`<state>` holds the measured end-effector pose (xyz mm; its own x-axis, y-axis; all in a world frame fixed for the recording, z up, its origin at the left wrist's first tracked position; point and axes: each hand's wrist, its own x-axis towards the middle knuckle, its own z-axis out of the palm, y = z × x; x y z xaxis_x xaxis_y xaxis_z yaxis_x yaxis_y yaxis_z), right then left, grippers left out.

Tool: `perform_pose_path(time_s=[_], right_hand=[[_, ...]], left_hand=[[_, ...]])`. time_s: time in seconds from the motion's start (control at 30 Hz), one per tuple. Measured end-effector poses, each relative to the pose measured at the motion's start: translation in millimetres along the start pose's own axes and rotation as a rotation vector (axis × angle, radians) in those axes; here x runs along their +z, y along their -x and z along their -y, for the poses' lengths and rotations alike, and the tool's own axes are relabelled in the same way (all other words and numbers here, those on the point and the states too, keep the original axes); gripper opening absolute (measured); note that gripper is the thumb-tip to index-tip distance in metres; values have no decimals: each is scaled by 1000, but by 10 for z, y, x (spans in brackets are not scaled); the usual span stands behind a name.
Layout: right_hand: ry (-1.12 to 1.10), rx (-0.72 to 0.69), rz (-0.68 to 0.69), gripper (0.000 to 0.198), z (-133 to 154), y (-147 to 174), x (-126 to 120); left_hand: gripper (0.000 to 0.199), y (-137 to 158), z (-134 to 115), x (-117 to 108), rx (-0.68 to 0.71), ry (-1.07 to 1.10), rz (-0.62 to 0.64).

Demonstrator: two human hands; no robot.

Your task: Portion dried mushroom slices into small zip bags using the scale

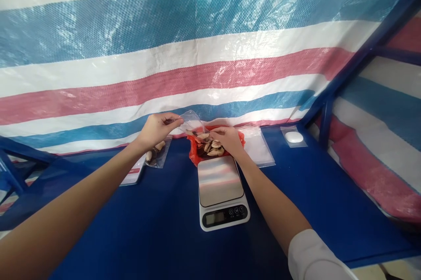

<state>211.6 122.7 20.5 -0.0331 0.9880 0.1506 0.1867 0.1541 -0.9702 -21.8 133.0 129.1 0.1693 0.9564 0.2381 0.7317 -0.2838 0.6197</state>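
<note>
My left hand (158, 130) pinches the edge of a clear plastic bag (191, 121), holding it up over the back of the blue table. Just below hangs the bag's lower part, above a red plastic bag (194, 157) that lies open. Pale and brown dried slices (214, 148), which look like mushroom, fill the red bag. My right hand (226, 139) reaches over these slices, fingertips pressed together beside the clear bag; what they hold is hidden. In front of the red bag stands a white digital kitchen scale (221, 183), its steel plate bare.
A small clear bag of slices (157, 155) lies left, beside a white flat object (133, 175). Flat clear bags (259, 146) lie right of the red bag. Farther right, a white oval object (294, 137) rests on a clear bag. Striped sheeting (197, 69) rises behind the blue table (148, 227).
</note>
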Motion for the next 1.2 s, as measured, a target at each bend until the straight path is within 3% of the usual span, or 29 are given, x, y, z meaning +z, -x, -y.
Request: perform_pose_path(time_s=[0.13, 0.4, 0.6, 0.8, 1.03, 1.2], right_hand=[[28, 1, -10, 18, -3, -4, -5], [36, 37, -62, 21, -9, -10, -20], [241, -10, -175, 20, 29, -9, -51], [321, -57, -83, 16, 28, -17, -84], [171, 75, -68, 16, 75, -1, -103], [186, 22, -32, 16, 66, 6, -128]], left_hand=[[48, 10, 9, 42, 3, -4, 25], [47, -51, 68, 113, 6, 17, -40], [48, -79, 74, 191, 19, 38, 8], [48, -60, 111, 135, -3, 8, 127], [49, -96, 98, 73, -5, 68, 86], [48, -122, 76, 93, 3, 33, 165]])
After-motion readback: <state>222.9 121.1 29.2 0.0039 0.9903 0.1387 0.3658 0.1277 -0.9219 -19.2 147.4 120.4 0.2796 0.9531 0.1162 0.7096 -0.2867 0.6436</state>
